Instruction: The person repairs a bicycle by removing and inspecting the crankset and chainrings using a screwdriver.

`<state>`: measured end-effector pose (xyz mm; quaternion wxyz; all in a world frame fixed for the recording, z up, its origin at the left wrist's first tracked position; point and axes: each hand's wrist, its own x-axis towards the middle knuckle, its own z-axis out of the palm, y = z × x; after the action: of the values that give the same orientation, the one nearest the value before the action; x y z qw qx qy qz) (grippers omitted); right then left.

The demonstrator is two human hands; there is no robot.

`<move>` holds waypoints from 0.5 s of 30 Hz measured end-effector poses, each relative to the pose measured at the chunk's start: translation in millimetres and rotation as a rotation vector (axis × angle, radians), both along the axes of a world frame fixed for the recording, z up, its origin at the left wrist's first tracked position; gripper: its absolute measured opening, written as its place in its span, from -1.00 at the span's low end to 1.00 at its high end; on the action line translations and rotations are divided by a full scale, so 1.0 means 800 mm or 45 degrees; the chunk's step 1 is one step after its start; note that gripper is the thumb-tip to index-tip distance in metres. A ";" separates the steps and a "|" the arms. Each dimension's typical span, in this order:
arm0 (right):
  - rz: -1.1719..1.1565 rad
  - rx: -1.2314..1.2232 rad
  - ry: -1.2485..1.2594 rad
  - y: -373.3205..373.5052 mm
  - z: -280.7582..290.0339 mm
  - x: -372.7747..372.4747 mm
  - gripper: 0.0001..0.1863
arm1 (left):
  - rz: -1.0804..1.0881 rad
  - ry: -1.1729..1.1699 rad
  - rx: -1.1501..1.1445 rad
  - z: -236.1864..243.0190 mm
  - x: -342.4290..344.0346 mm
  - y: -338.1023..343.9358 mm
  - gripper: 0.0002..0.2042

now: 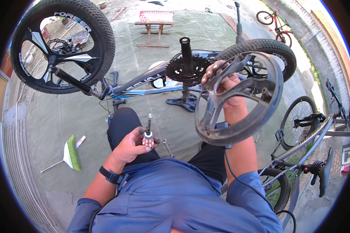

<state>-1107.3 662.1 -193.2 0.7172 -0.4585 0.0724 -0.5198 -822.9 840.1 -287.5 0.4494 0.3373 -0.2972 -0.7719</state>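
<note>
My left hand [134, 146] is closed around the red-and-white handle of a stubby screwdriver [148, 140], its shaft pointing up. My right hand [229, 87] is raised, gripping a round dark plastic chain guard [237, 136] with spokes and a worn, dirty rim. Just behind it is a bicycle [146, 77] turned upside down, resting on its saddle [182, 101]. Its toothed chainring [175, 72] is exposed, and a crank arm [186, 52] sticks up in front. The chain guard is apart from the chainring and partly covers the view of the rear wheel [286, 54].
A wrench [167, 147] lies on the ground before me. To the left are a green-bristled broom [72, 153] and the bicycle's large front wheel [105, 42]. Another bicycle [319, 134] stands at right, a red one [277, 25] farther back. A small wooden table [153, 24] is behind.
</note>
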 end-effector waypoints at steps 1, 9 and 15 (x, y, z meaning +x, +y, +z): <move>0.090 -0.002 -0.020 0.002 0.002 -0.003 -0.72 | 0.001 0.017 0.001 0.000 -0.002 -0.001 -0.58; 0.271 -0.110 -0.087 0.016 -0.005 -0.005 -0.80 | -0.028 0.054 0.002 -0.005 0.006 -0.003 -0.56; 0.305 -0.131 -0.074 0.024 -0.006 -0.004 -0.75 | -0.045 0.104 -0.014 -0.008 0.009 -0.003 -0.58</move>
<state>-1110.8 681.0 -198.4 0.7516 -0.4846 -0.0306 -0.4465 -815.7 837.5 -293.9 0.4493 0.2979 -0.2888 -0.7912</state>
